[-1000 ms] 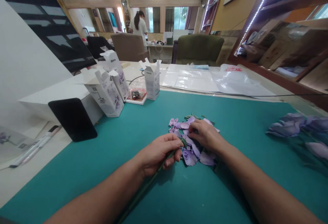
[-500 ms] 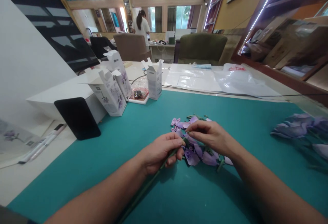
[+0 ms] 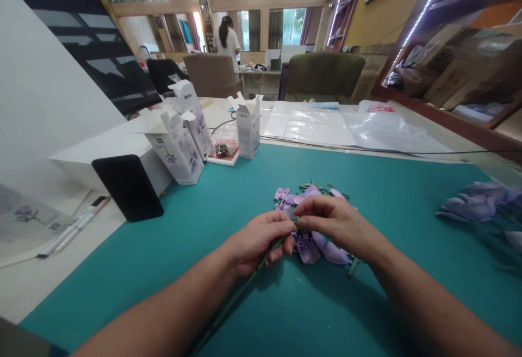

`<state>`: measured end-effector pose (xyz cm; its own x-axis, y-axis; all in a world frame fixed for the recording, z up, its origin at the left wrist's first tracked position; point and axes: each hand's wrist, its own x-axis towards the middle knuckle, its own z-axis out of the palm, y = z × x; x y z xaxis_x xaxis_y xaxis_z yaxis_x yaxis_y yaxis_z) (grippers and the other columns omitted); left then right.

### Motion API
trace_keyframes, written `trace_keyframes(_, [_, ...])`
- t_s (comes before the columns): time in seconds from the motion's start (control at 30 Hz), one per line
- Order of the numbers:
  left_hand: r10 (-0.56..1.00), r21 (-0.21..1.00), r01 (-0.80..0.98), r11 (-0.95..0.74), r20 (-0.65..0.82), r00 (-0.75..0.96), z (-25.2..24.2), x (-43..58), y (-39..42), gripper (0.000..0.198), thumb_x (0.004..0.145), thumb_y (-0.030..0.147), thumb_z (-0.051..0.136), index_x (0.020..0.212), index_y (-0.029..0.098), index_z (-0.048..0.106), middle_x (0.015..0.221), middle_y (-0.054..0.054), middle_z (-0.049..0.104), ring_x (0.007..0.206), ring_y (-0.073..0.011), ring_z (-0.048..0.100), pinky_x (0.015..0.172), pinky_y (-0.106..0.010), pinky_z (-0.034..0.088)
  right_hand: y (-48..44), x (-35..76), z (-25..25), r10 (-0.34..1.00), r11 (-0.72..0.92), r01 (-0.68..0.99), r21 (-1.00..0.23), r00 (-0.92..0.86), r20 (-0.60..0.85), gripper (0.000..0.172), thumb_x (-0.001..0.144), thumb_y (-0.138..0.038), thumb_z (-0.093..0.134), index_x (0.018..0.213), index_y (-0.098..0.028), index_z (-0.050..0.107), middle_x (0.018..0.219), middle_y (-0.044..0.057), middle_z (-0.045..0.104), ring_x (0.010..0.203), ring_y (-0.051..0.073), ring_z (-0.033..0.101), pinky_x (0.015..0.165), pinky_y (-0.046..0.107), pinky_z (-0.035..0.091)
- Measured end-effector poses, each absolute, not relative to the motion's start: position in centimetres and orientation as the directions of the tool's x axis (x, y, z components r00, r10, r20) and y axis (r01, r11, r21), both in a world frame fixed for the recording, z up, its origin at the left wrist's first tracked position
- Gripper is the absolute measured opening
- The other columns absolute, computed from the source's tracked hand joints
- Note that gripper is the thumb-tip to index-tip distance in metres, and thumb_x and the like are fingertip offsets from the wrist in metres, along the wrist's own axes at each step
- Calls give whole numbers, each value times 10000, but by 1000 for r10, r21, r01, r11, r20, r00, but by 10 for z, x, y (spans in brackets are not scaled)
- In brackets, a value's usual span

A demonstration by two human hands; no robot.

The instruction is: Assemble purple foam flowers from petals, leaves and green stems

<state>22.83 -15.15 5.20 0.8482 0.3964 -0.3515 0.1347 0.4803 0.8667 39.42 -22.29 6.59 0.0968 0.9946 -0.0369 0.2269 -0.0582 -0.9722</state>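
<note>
On the teal mat (image 3: 122, 275), L hand (image 3: 259, 242) is curled shut round a green flower stem (image 3: 238, 294) (stiff, best held low down). R hand (image 3: 336, 223) has its fingers pressed together at the stem's top, can't tell if pinching, just above lilac fabric petals (image 3: 308, 251), light, soft.

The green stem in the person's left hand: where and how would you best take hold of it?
Grip the stem near its top, just below where the left hand closes round it, coming from above and the person's side. It is long, thin and slanted, so fingers can wrap around it there. That also keeps them clear of the purple petals piled beyond.
</note>
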Motion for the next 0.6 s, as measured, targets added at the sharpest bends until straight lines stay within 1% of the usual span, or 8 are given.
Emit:
trace_keyframes(0.1, [395,867,138,478,-353,848,52,228,-152,207,790,339,565,766,188,426,537,57,543,315,-26,360,316,-159,188,-223,393,67,994,-67,208,-976,94,-48,164,683,-308,693,778,-182,644,727,2,656,702,141,595,647,266,479])
trace_keyframes(0.23, [398,871,137,471,-349,849,51,229,-152,214,793,346,566,766,187,427,539,56,549,318,-26,365,323,-159,194,-223,391,67,994,-74,238,-968,93,-53,143,692,-305,692,742,-180,643,711,-4,641,681,129,575,634,255,462])
trace_keyframes(0.47, [403,874,139,466,-350,846,51,229,-152,217,795,354,568,778,185,434,544,58,545,320,-28,357,321,-162,191,-224,394,67,995,-96,287,-953,28,-92,188,724,-336,674,812,-171,676,786,19,669,730,143,590,660,266,467])
trace_keyframes(0.6, [393,869,151,471,-360,846,51,228,-152,221,790,354,579,776,182,441,551,56,549,326,-27,361,327,-161,201,-224,399,67,993,-100,296,-950,-37,-116,172,753,-323,650,840,-177,682,836,24,677,792,156,605,720,283,478])
